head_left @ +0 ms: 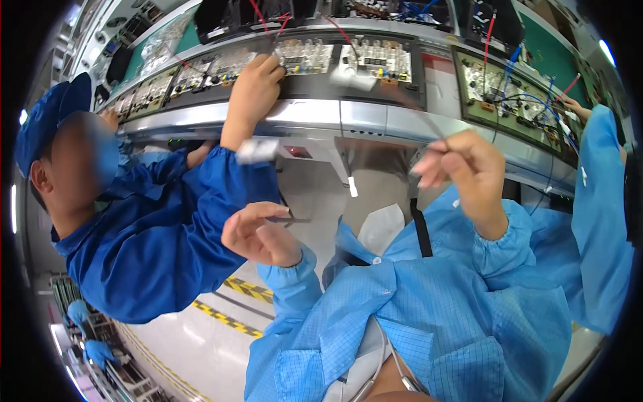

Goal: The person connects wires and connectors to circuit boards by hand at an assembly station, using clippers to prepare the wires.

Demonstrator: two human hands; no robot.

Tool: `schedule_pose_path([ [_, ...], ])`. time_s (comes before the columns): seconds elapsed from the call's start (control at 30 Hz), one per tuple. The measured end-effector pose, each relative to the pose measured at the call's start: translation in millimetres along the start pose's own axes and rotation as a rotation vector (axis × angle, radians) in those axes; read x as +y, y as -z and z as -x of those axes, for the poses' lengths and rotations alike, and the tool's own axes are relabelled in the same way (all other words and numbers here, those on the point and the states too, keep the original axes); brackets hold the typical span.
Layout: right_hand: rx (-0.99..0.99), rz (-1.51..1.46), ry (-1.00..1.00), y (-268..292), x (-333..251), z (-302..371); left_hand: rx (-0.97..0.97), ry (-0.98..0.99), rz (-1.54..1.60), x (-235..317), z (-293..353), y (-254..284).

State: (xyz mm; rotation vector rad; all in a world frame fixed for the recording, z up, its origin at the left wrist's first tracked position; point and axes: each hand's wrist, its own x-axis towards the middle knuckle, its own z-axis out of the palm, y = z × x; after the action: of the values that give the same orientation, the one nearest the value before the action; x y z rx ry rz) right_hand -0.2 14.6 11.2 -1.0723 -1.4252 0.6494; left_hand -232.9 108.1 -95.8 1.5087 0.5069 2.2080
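Observation:
My left hand [261, 236] is held in front of my body, fingers loosely curled and apart, with nothing visible in it. My right hand [467, 175] is raised below the bench edge, its thumb and fingertips closed on a thin dark wire [437, 127]. That wire runs up toward the boards and is smeared by motion. A blurred white connector [258, 151] shows above my left hand. Another blurred white piece [353, 79] lies over the front of a circuit board [382, 59]. Between my hands a dark wire hangs down with a white plug [353, 187] at its end.
At left a co-worker in dark blue [167, 234] reaches a hand [258, 87] to the boards. At right another person's light-blue sleeve [596, 214] reaches toward a wired board [502, 90]. The bench's metal edge [315, 119] crosses ahead; red leads [339, 30] hang above.

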Motion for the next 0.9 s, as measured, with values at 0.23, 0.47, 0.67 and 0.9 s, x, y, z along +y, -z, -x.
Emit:
schedule_pose_path([
  [0.23,-0.227,0.218,0.308,-43.7,-11.2,-3.7,-0.459,-0.02,0.217,45.6,-29.8,-36.7],
  [0.47,-0.208,0.183,0.368,-22.8,0.2,3.1,-0.456,-0.115,0.171,43.8,-27.2,-62.2],
  [0.67,0.034,-0.153,0.152,21.0,14.6,-3.6,-0.145,-0.019,0.146,31.6,-57.5,-73.1],
  [0.9,0.378,-0.068,0.14,66.7,31.3,9.5,-0.4,0.081,-0.551,-40.1,-116.9,-102.9],
])
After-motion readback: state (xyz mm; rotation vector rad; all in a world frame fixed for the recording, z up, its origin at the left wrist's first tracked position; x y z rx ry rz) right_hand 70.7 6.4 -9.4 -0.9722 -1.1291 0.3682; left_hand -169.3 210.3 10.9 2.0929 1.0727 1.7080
